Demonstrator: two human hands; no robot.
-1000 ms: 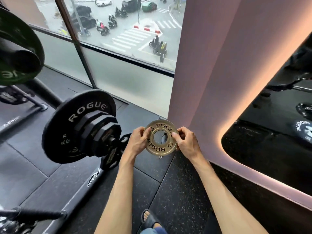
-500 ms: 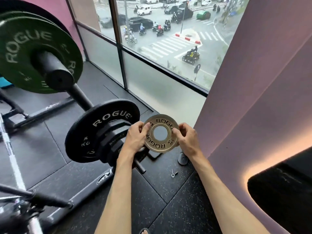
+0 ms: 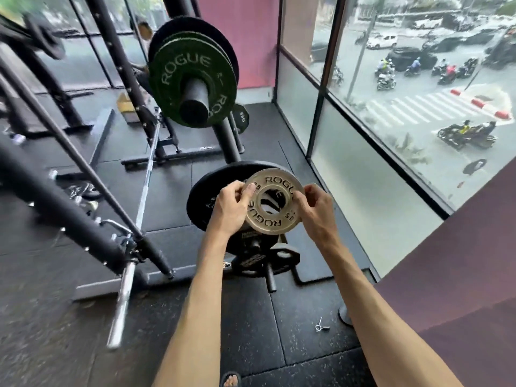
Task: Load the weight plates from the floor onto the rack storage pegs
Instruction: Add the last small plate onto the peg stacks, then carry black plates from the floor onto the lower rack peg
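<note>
Rubber floor (image 3: 173, 344) of a gym; a bar (image 3: 122, 300) lies at left beside the slanted rack posts (image 3: 55, 199). Further right a green plate (image 3: 173, 79) sits on the upper peg (image 3: 195, 101). Below it a black plate (image 3: 203, 196) and smaller dark ones crowd the lower peg (image 3: 270, 279).

The left hand (image 3: 227, 208) pinches the small plate (image 3: 268, 223) by its left rim, thumb on the face, and the right hand (image 3: 318, 210) pinches the right rim. The plate is held upright in the air, just in front of the black plate, not yet on any peg.

The hold looks to be by fingertips only, so knocking the hole's edge against a peg end could twist the plate loose, and a sandalled foot (image 3: 230, 379) is below. The lower peg also looks nearly full, so little bare length may remain.

At right a spring clip (image 3: 321, 326) lies on the floor, easy to step on. Beyond it, tall windows (image 3: 363, 177) look down on a wet street, and a mauve wall (image 3: 460, 275) closes the corner.
</note>
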